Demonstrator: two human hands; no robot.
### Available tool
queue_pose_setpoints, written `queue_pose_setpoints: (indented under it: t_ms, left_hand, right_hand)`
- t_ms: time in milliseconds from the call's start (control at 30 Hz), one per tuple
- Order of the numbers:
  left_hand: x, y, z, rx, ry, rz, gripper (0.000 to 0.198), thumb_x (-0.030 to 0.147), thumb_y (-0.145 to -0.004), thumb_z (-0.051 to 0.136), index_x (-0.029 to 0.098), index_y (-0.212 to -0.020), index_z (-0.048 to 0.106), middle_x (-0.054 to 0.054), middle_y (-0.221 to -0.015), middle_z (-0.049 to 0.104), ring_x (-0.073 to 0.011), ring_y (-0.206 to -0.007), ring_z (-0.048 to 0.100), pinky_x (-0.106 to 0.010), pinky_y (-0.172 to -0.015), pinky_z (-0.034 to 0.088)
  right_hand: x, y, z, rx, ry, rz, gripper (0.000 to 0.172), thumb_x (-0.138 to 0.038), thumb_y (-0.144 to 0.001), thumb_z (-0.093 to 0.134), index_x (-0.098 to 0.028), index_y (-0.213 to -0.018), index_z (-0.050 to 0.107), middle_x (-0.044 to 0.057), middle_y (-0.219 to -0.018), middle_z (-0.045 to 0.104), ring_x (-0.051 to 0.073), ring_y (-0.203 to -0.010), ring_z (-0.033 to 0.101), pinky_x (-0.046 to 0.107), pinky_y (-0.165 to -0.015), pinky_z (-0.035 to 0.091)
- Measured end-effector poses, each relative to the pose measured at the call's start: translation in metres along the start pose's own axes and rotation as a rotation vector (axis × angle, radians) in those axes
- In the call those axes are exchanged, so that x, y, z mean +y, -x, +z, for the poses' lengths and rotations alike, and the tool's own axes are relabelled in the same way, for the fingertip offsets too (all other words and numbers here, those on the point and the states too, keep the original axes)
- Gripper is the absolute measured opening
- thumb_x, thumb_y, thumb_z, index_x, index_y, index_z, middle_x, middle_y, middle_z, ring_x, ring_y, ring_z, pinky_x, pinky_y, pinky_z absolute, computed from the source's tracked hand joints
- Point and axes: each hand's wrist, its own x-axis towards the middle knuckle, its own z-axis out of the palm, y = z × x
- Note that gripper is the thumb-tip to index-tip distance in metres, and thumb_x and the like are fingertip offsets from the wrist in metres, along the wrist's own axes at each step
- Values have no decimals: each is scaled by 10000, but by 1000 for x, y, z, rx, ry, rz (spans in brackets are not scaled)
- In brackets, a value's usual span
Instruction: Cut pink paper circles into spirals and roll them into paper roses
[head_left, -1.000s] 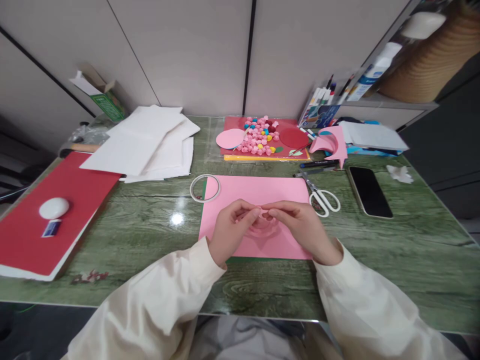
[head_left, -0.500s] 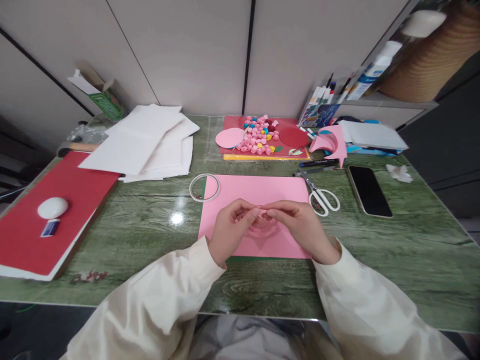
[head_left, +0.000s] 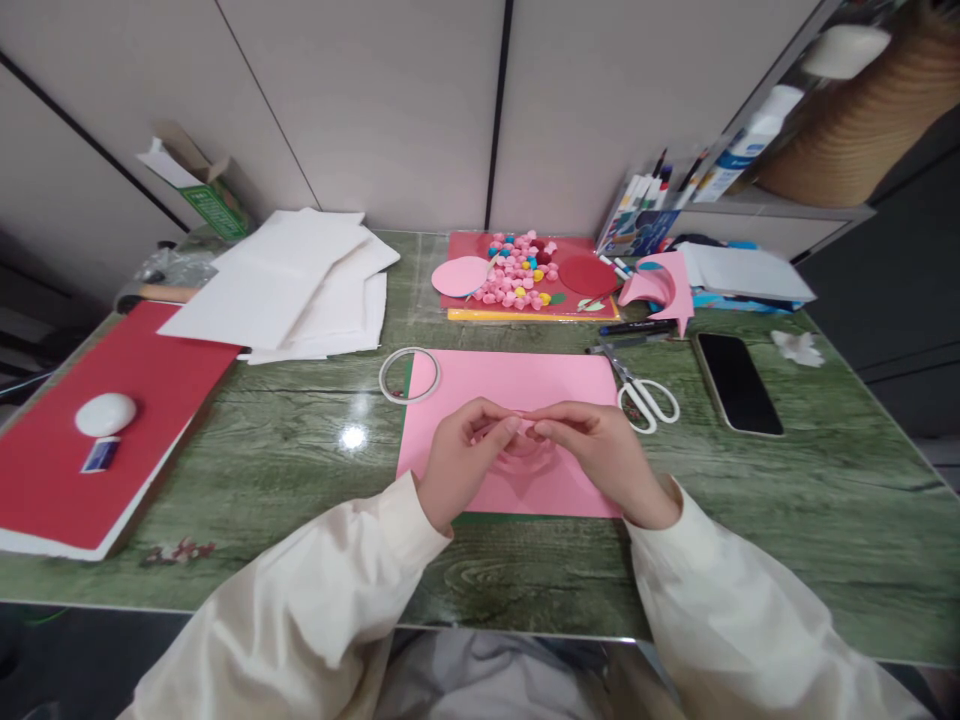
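Observation:
My left hand (head_left: 466, 448) and my right hand (head_left: 604, 452) meet at the middle of the desk, thumbs and forefingers pinched together. Between their fingertips is a curled pink paper strip (head_left: 525, 462), whose curved layers hang below the fingers. Pink on pink makes its outline hard to follow, and the fingers cover its upper part. Beneath both hands lies a pink paper sheet (head_left: 517, 375) with a green edge showing under it. A roll of narrow tape (head_left: 383, 378) rests on the sheet's left corner. White-handled scissors (head_left: 636, 398) lie at its right side.
Behind the sheet, small pink, blue and yellow paper flowers (head_left: 517, 275) sit on a red pack, near a pink paper disc (head_left: 459, 277). A phone (head_left: 739, 383) and pens (head_left: 637, 327) lie right. White sheets (head_left: 277, 270) and red paper (head_left: 150, 380) are left.

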Motion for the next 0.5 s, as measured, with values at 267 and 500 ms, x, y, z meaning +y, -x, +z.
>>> queue_pose_setpoints:
  t_ms: [267,500]
  left_hand:
    - [-1,0,0,-10,8,-19,197,337,-759,605,141,-782,595,-15,-659,638,-121,-605,597,-249,-581,498]
    - [-1,0,1,-7,-11,-2,192,332,-760,603,141,-758,588,-16,-672,629,-112,-599,586,-243,-586,496]
  right_hand:
    - [2,0,0,2,-11,29,145,-331,-701,682,-206,-761,722,26,-746,726,170,-709,660,273,-639,521]
    - [-2,1,3,45,-33,26,125,-318,-668,706,-201,-712,709,30,-746,727,173,-702,660,285,-637,522]
